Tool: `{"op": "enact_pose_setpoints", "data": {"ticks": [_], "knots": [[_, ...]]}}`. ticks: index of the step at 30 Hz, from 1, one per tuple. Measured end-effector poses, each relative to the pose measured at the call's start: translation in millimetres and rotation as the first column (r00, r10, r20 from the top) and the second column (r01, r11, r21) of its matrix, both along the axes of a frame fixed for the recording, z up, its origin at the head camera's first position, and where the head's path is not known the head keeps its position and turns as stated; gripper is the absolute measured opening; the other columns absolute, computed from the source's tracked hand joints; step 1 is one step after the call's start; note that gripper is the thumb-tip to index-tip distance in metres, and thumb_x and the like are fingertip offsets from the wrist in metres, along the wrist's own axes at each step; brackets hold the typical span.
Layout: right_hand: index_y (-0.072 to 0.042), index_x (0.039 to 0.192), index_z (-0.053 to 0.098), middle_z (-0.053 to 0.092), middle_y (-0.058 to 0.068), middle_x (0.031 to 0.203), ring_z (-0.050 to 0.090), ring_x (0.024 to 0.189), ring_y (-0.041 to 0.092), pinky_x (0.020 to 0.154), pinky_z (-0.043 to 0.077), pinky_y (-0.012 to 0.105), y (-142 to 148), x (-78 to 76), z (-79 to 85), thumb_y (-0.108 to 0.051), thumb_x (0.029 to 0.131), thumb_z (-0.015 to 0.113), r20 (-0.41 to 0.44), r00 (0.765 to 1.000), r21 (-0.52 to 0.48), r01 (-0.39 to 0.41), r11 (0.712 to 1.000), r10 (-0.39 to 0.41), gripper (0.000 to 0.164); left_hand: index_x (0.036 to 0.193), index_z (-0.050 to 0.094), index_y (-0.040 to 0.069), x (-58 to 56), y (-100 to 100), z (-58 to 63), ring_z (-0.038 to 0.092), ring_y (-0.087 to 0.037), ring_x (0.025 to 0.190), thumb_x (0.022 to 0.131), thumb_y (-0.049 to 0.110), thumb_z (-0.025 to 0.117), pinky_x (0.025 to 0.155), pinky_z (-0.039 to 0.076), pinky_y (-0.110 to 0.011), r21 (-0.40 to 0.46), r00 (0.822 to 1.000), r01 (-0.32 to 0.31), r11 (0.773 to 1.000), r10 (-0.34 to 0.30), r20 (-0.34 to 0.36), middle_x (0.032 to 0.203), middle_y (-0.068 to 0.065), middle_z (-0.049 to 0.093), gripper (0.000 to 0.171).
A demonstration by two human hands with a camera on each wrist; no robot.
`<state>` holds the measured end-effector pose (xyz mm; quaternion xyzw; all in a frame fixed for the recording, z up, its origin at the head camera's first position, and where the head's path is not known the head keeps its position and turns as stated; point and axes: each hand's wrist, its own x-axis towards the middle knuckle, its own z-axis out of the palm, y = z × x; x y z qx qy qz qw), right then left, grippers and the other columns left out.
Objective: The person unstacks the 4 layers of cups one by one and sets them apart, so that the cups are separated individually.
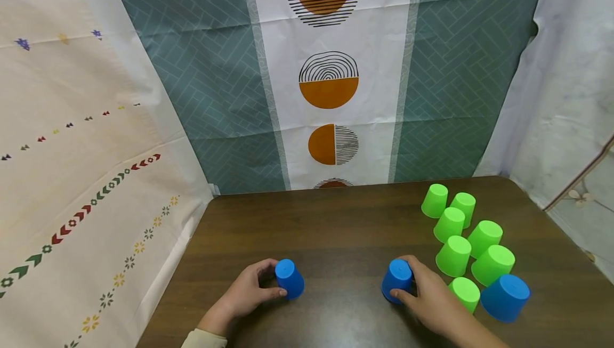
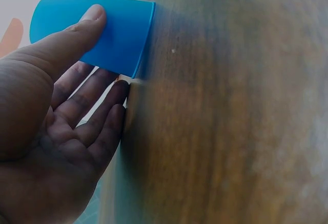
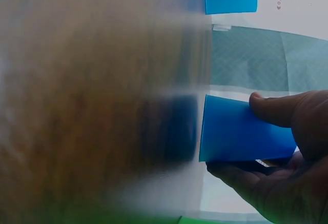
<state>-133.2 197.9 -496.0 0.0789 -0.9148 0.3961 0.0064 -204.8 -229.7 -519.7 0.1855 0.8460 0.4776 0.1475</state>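
Observation:
Near the front of the table, my left hand has its thumb and fingers about an upside-down blue cup. In the left wrist view the thumb lies along the cup's side, and the fingers curve behind and below it. Further right, my right hand grips a second upside-down blue cup between thumb and fingers. From the right wrist, this cup shows its rim close over the dark tabletop. A stretch of bare wood separates both cups.
Several upside-down green cups stand in two uneven rows on the right of the brown table. A third blue cup stands at their near end, beside my right forearm. Patterned cloths hang behind and along the sides.

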Motion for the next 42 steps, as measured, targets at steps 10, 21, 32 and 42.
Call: {"op": "enact_pose_setpoints", "data": {"ticks": [10,21,32,42], "knots": [[-0.007,0.128,0.057,0.070,0.012,0.122,0.070,0.110,0.034,0.087,0.059,0.053,-1,1.5,-4.0,-0.017,0.080,0.093,0.008,1.000,-0.005,0.013,1.000,-0.013,0.061,0.131,0.065,0.013,0.5,-1,-0.7,0.061,-0.034,0.130,0.089,0.034,0.086,0.110,0.043,-0.065,-0.015,1.000,-0.005,1.000,0.005,0.003,0.130,-0.002,0.070,0.052],[-0.005,0.128,0.057,0.070,0.011,0.121,0.069,0.111,0.034,0.089,0.059,0.050,-1,1.5,-2.8,-0.016,0.081,0.092,0.021,1.000,-0.003,0.015,1.000,-0.015,0.060,0.130,0.065,0.014,0.9,0,-0.6,0.060,-0.035,0.131,0.089,0.033,0.086,0.110,0.042,-0.066,-0.013,1.000,-0.006,1.000,0.006,-0.018,0.130,-0.001,0.070,0.051],[-0.004,0.129,0.057,0.070,0.012,0.121,0.069,0.111,0.035,0.089,0.059,0.052,-1,-0.6,-3.1,-0.017,0.082,0.091,0.033,0.999,0.002,0.020,1.000,-0.020,0.060,0.139,0.062,0.015,0.3,0,0.0,0.058,-0.035,0.134,0.090,0.034,0.085,0.112,0.041,-0.065,0.008,1.000,-0.008,1.000,0.008,0.000,0.136,-0.004,0.068,0.057],[-0.005,0.128,0.057,0.070,0.010,0.120,0.069,0.111,0.033,0.089,0.058,0.052,1,-1.1,-4.5,-0.016,0.082,0.091,0.027,0.999,-0.004,0.020,1.000,-0.020,0.058,0.136,0.063,0.019,4.5,14,9.8,0.059,-0.033,0.131,0.090,0.034,0.085,0.109,0.043,-0.065,-0.030,0.999,0.020,0.999,-0.021,-0.040,0.133,0.001,0.068,0.053]]}}
